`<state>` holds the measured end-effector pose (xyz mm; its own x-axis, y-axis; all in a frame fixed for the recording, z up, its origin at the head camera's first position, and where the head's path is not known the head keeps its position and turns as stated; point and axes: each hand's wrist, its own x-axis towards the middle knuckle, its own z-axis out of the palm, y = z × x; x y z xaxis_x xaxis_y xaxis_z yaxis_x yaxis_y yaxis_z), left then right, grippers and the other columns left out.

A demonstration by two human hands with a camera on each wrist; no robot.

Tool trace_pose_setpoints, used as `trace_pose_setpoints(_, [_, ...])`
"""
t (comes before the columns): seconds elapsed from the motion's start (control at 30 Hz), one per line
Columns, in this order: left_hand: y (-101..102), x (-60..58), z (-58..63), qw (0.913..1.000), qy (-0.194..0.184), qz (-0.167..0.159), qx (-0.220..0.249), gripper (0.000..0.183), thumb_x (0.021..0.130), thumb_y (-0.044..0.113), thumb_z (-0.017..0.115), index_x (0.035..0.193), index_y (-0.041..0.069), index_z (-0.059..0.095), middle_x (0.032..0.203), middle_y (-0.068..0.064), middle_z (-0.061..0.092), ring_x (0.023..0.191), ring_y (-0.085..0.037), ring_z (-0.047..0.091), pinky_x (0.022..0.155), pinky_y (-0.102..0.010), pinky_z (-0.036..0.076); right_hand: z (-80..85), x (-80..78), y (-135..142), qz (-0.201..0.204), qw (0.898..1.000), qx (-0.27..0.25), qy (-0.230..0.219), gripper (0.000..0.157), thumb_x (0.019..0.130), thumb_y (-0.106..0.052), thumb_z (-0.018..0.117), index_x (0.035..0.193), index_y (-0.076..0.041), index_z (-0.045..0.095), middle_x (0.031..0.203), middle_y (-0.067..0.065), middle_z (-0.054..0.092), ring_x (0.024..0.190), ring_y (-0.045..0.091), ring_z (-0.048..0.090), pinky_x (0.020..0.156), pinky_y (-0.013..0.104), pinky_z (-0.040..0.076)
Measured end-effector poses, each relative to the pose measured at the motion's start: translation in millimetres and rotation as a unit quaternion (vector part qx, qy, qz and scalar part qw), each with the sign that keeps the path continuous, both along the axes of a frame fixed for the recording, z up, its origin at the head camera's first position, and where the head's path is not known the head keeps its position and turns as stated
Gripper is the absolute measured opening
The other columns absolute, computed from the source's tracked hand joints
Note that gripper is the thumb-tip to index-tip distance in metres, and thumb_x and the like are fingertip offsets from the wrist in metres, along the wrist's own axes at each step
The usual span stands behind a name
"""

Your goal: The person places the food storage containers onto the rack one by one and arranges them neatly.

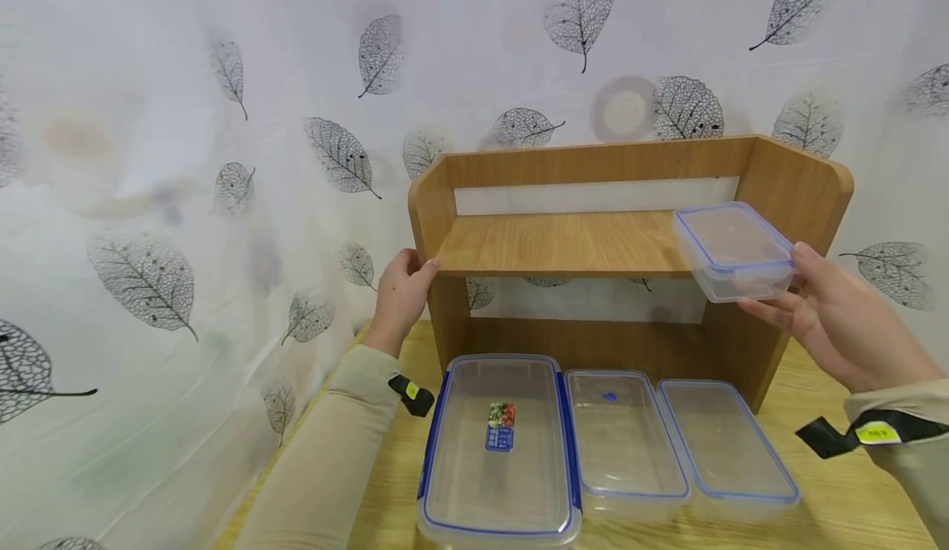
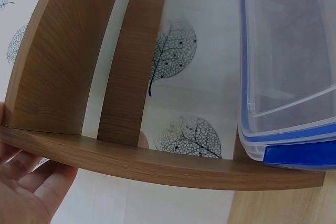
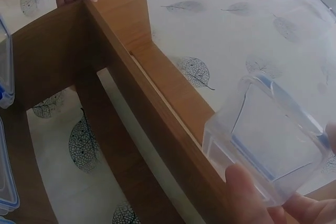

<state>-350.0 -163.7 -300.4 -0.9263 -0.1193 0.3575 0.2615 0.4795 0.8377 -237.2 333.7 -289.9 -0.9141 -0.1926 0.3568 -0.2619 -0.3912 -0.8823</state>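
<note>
Grey skeleton-leaf prints are patterning the pale wall covering (image 1: 282,64) behind a pale yellow wood-grain table (image 1: 838,484). From the head view, a brown two-tier wooden shelf (image 1: 563,241) is standing on it. One large clear plastic container with dark-blue side clips (image 1: 474,484) and two narrower clear containers with light-blue-edged lids (image 1: 630,451) are lying in a row in front. The left hand (image 1: 400,299) is gripping the shelf's left side panel. The right hand (image 1: 845,319) is pinching a small clear plastic box with a light-blue-edged lid (image 1: 734,245), tilting it by the upper board's right end; whether they are touching, I cannot tell.

From the left wrist, the left fingers are curling behind the side panel's edge, the large container showing opposite.

From the right wrist, the right thumb is pressing the small box's near side while fingers are holding its far side. Beyond, the left thumb is resting on the board's end.
</note>
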Motion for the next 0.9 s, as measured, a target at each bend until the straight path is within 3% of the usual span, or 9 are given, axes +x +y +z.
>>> trace_pose_setpoints(0.17, [0.2, -0.2, -0.8, 1.0, 0.0, 0.003, -0.003, 0.04, 0.101, 0.039, 0.058, 0.124, 0.006, 0.059, 0.118, -0.013, 0.065, 0.107, -0.029, 0.062, 0.091, -0.048, 0.053, 2.9, -2.1, -2.7, -0.015, 1.0, -0.002, -0.018, 0.038, 0.108, -0.03, 0.044, 0.14, -0.011, 0.051, 0.126, 0.006, 0.06, 0.111, 0.02, 0.067, 0.085, 0.037, 0.058])
trace_pose_setpoints(0.43, [0.7, 0.1, 0.0, 1.0, -0.002, 0.003, -0.001, 0.041, 0.101, 0.039, 0.058, 0.125, 0.006, 0.059, 0.121, -0.013, 0.064, 0.109, -0.03, 0.062, 0.093, -0.048, 0.053, 5.7, -7.2, -4.5, -0.052, 0.998, 0.026, -0.038, 0.052, 0.104, -0.041, 0.047, 0.143, -0.009, 0.035, 0.122, 0.005, 0.061, 0.107, 0.018, 0.068, 0.085, 0.035, 0.058])
trace_pose_setpoints(0.53, [0.2, 1.0, 0.3, 1.0, 0.0, 0.004, -0.002, 0.04, 0.101, 0.039, 0.058, 0.124, 0.006, 0.059, 0.12, -0.014, 0.065, 0.108, -0.03, 0.062, 0.092, -0.048, 0.052, 5.0, -8.2, -3.7, -0.054, 0.998, 0.022, -0.037, 0.047, 0.104, -0.04, 0.047, 0.139, -0.01, 0.041, 0.122, 0.005, 0.061, 0.106, 0.02, 0.069, 0.084, 0.036, 0.059])
trace_pose_setpoints(0.7, [0.3, 1.9, 0.2, 1.0, 0.004, 0.005, -0.003, 0.039, 0.101, 0.039, 0.058, 0.121, 0.006, 0.06, 0.117, -0.013, 0.065, 0.105, -0.03, 0.062, 0.09, -0.048, 0.052, 1.0, -6.6, -2.4, -0.067, 0.997, 0.037, -0.023, 0.031, 0.107, -0.036, 0.046, 0.117, -0.007, 0.05, 0.126, 0.007, 0.05, 0.106, 0.02, 0.069, 0.084, 0.036, 0.059])
trace_pose_setpoints(0.77, [1.0, 1.1, -0.4, 1.0, 0.003, 0.005, -0.004, 0.039, 0.101, 0.04, 0.058, 0.122, 0.006, 0.06, 0.117, -0.013, 0.065, 0.106, -0.03, 0.062, 0.09, -0.048, 0.053, -0.7, -3.8, -2.1, -0.083, 0.994, 0.068, -0.012, 0.031, 0.108, -0.036, 0.044, 0.121, -0.009, 0.049, 0.129, 0.007, 0.045, 0.107, 0.018, 0.068, 0.083, 0.034, 0.059])
trace_pose_setpoints(0.9, [0.7, 0.2, -0.6, 1.0, 0.001, 0.007, -0.004, 0.04, 0.101, 0.04, 0.058, 0.124, 0.007, 0.059, 0.119, -0.013, 0.065, 0.107, -0.029, 0.062, 0.091, -0.048, 0.053, -3.1, 1.8, -5.2, -0.135, 0.98, 0.146, 0.026, 0.048, 0.109, -0.034, 0.04, 0.151, -0.011, 0.032, 0.134, 0.006, 0.044, 0.11, 0.012, 0.061, 0.079, 0.026, 0.057])
